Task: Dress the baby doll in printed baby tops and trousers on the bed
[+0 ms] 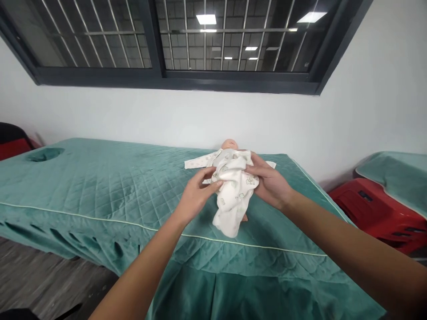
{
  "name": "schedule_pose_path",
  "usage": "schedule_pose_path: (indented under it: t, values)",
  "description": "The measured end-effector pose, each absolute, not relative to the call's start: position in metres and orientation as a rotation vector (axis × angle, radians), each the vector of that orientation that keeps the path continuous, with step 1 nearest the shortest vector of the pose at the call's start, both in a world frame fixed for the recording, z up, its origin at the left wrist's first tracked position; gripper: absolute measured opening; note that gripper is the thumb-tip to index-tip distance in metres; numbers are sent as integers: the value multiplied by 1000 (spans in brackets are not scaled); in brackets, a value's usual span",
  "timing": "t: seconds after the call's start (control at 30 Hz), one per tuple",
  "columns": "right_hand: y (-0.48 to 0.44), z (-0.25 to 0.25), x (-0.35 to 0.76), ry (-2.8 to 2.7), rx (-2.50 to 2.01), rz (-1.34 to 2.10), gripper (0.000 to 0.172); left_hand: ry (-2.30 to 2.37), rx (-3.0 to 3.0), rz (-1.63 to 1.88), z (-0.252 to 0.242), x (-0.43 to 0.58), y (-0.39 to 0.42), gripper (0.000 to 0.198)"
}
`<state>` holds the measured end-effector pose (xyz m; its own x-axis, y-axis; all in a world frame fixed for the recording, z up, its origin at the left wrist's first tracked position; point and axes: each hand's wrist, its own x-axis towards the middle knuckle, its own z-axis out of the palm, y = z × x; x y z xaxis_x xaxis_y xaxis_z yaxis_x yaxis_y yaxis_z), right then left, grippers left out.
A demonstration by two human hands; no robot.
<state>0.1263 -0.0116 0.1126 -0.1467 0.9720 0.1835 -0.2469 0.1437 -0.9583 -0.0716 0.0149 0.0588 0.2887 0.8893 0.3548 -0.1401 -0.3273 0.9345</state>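
A baby doll (230,143) lies on its back on the green quilted bed cover (133,186), its head toward the wall. Around its upper body is a white long-sleeved top (200,162) with the sleeves spread out to both sides. Above the doll I hold a bunched white baby garment (233,195) printed with small animal figures. My left hand (199,190) pinches its left edge between thumb and fingers. On the other side, my right hand (270,180) grips the upper right part, thumb in front. The cloth hides most of the doll's body; a bit of its leg shows below.
The bed stands against a white wall (167,115) under a dark-framed barred window (233,80). A face hole (45,154) is at the bed's left end. Red plastic stools (376,209) with green cloth on top stand at the right. Something red and black (15,142) is at the far left.
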Motion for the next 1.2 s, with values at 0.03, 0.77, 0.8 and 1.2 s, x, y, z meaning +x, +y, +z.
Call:
schedule_pose_path:
  t: [0.03,0.77,0.8,1.2]
  values:
    - [-11,114,128,-1219,-819,1290,45,791,1493,1257,59,-72,15,42]
    - [-46,85,145,-1692,-1091,1210,54,385,1069,1320,136,-65,39,19]
    - [-47,85,144,-1636,-1068,1294,52,377,1094,1303,138,-62,37,18]
    - [-13,78,130,-1564,-1156,1058,36,442,1254,1431,145,-70,29,11]
